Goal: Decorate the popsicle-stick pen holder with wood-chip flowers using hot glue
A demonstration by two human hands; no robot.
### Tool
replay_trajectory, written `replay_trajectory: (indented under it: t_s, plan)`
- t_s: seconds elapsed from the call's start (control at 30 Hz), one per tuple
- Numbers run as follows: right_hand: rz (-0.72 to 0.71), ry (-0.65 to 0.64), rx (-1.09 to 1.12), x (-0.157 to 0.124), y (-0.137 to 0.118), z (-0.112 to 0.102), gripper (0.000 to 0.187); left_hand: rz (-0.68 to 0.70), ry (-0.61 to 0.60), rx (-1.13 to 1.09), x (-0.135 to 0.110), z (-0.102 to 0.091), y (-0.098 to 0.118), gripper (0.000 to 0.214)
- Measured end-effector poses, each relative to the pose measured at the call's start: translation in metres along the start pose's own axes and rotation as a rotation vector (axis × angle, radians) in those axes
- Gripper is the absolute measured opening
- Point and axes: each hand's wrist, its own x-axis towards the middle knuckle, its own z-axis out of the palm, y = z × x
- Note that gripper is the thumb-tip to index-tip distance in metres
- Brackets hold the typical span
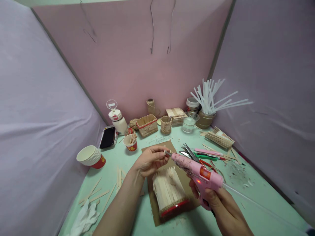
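My right hand [221, 203] is wrapped around the handle of a pink hot glue gun [194, 168], which has a lit orange light and a clear glue stick [256, 198] coming out of its back. Its nozzle points left, to the fingertips of my left hand [154, 160]. Those fingers are pinched together on something small and pale that I cannot make out. Below both hands lies a piece made of pale wooden sticks [169, 190], with a twine and red band along its near edge. It rests on a brown cardboard sheet [154, 213].
Scissors [190, 152], pliers and a pink pen lie right of the cardboard. Loose wooden sticks [95, 195], a crumpled tissue [85, 219] and stacked paper cups [92, 157] are at left. Along the back stand a woven basket [147, 126], a glass bowl [189, 123] and a pot of glue sticks [206, 118].
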Motion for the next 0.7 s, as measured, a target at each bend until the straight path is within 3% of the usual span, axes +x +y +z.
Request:
replay_trajectory:
  t_s: [0.43, 0.6, 0.7]
  plan:
    - [-0.048, 0.033, -0.022, 0.001, -0.003, 0.0006, 0.046, -0.004, 0.009, 0.001, 0.0001, 0.001, -0.0003, 0.032]
    - [0.01, 0.087, -0.001, 0.0, -0.0045, 0.0019, 0.047, 0.006, 0.016, 0.01, -0.0001, 0.0011, -0.0002, 0.03]
    - [0.007, 0.054, -0.01, -0.0002, -0.0043, 0.0017, 0.048, 0.013, 0.025, 0.018, 0.0002, 0.002, -0.0001, 0.03]
